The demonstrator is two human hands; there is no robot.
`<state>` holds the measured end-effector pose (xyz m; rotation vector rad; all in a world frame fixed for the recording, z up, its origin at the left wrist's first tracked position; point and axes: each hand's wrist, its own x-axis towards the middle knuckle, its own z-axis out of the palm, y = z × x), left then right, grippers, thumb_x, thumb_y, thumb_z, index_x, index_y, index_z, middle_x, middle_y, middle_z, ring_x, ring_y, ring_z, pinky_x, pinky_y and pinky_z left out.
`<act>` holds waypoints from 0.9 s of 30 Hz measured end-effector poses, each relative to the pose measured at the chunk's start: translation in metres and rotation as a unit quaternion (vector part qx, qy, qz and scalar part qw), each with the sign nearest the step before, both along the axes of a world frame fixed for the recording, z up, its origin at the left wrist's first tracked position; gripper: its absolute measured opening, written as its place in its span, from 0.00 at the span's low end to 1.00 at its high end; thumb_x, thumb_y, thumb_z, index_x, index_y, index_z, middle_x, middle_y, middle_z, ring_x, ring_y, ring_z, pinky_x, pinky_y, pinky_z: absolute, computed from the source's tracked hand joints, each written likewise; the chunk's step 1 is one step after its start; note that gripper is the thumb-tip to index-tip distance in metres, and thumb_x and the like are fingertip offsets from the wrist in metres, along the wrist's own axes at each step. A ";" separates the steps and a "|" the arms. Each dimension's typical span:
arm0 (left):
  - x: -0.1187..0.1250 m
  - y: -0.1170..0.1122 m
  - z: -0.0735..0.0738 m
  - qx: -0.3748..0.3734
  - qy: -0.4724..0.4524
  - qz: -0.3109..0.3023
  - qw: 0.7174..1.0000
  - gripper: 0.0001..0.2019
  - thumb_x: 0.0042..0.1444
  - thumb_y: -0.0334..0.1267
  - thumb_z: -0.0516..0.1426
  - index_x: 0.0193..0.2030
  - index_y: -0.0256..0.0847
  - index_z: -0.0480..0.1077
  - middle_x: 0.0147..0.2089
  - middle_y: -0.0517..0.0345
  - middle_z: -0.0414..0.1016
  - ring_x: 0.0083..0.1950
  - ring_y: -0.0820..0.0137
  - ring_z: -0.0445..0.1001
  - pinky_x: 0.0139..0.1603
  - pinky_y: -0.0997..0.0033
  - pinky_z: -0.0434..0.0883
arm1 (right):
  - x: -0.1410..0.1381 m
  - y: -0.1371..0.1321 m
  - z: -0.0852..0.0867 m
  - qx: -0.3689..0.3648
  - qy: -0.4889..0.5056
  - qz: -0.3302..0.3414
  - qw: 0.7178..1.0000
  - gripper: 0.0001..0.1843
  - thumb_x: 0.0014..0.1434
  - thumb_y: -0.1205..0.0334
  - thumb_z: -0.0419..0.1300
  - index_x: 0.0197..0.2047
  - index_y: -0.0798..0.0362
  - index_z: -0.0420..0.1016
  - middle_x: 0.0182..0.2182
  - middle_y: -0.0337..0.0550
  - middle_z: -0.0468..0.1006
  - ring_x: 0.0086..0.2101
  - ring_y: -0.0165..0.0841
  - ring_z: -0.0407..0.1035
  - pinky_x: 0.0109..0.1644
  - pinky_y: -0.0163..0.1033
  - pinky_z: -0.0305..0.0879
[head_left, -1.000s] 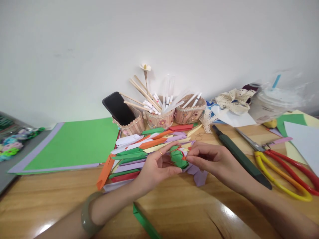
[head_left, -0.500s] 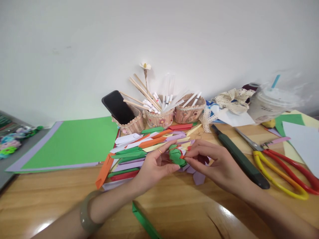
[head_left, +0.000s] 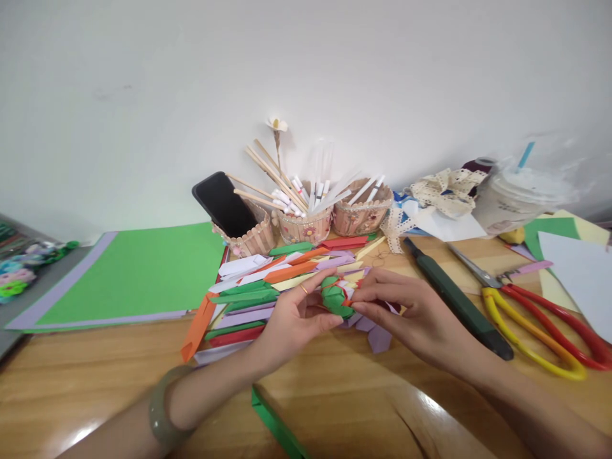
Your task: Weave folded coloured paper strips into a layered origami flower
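Note:
My left hand (head_left: 292, 319) and my right hand (head_left: 406, 312) meet over the wooden table (head_left: 95, 389), both pinching a small folded paper piece (head_left: 335, 298), mostly green with red and pale bits. The left fingers curl round its left side and a ring shows on one finger. The right thumb and fingertips press on its right edge. Just behind the hands lies a pile of folded paper strips (head_left: 258, 287) in green, orange, white, purple and red.
A green paper strip (head_left: 277, 427) lies near my left forearm. Green sheets (head_left: 134, 274) lie at the left. Stick baskets with a phone (head_left: 222, 204), skewers and pens stand at the back. A dark cutter (head_left: 454, 299), yellow and red scissors (head_left: 535, 325), lace and a lidded cup (head_left: 516, 197) are at the right.
Both hands with the paper piece shifted slightly up and left in view; the fingers keep working it. The grip is unchanged.

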<state>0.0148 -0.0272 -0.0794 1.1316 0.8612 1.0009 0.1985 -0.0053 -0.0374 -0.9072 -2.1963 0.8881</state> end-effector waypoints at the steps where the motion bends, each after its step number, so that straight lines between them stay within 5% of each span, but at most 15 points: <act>1: 0.000 0.000 0.000 0.001 0.005 0.004 1.000 0.33 0.45 0.36 0.63 0.59 0.44 0.59 0.44 0.52 0.76 0.44 0.64 0.73 0.46 0.63 0.69 | 0.000 0.000 0.000 0.009 -0.005 -0.002 1.000 0.08 0.58 0.67 0.55 0.30 0.54 0.74 0.27 0.42 0.73 0.29 0.30 0.66 0.33 0.35 0.62; 12: 0.003 -0.002 0.002 0.000 -0.008 -0.008 1.000 0.30 0.43 0.36 0.63 0.56 0.44 0.64 0.51 0.51 0.72 0.49 0.60 0.71 0.47 0.64 0.68 | -0.004 -0.002 -0.001 -0.050 -0.022 -0.066 0.996 0.09 0.52 0.66 0.60 0.21 0.54 0.69 0.21 0.37 0.69 0.22 0.26 0.62 0.23 0.31 0.57; 21: 0.002 0.000 0.000 0.000 0.002 0.010 1.000 0.31 0.45 0.34 0.63 0.58 0.44 0.61 0.43 0.53 0.76 0.45 0.64 0.73 0.46 0.65 0.69 | 0.002 0.002 -0.007 -0.019 0.016 -0.007 1.000 0.07 0.57 0.66 0.57 0.31 0.54 0.76 0.27 0.41 0.73 0.29 0.29 0.66 0.32 0.34 0.62; 27: 0.003 0.000 0.000 -0.006 -0.009 -0.002 1.000 0.31 0.43 0.35 0.64 0.56 0.43 0.63 0.48 0.51 0.74 0.46 0.63 0.72 0.45 0.65 0.69 | -0.001 -0.002 -0.004 -0.029 -0.013 -0.049 0.998 0.06 0.54 0.67 0.59 0.27 0.55 0.75 0.26 0.41 0.72 0.27 0.29 0.65 0.28 0.33 0.60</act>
